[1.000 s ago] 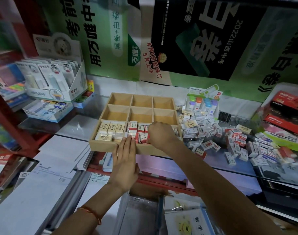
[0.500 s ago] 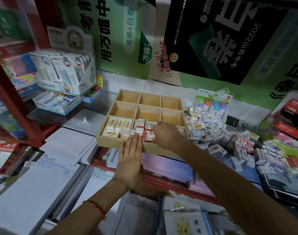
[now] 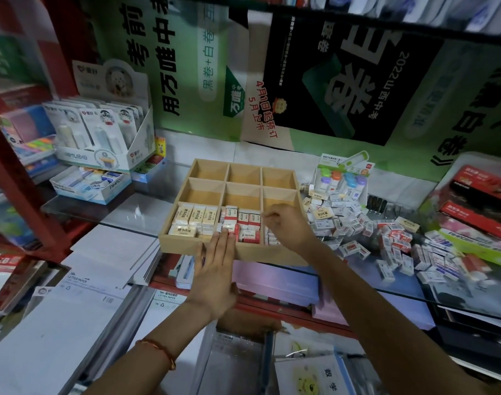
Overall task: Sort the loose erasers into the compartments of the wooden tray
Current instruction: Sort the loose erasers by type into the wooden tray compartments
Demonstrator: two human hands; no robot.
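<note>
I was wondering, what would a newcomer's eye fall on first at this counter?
Probably the wooden tray mid-counter: its near row holds cream erasers at left and red-and-white erasers in the middle, while the rows behind look empty. Then the heap of loose erasers right of it, and the left hand lying flat on the tray's near edge beside the curled right hand.

The right hand (image 3: 289, 228) covers most of the tray's (image 3: 176, 244) near-right compartment, so its contents barely show, and whether the curled fingers pinch anything cannot be told. The left hand's (image 3: 215, 280) straight fingertips hide part of the near rim and the front of the red erasers (image 3: 245, 220). The loose pile (image 3: 391, 240) blurs toward the right edge, its labels too small to read, and both forearms are cut off at the bottom.
</note>
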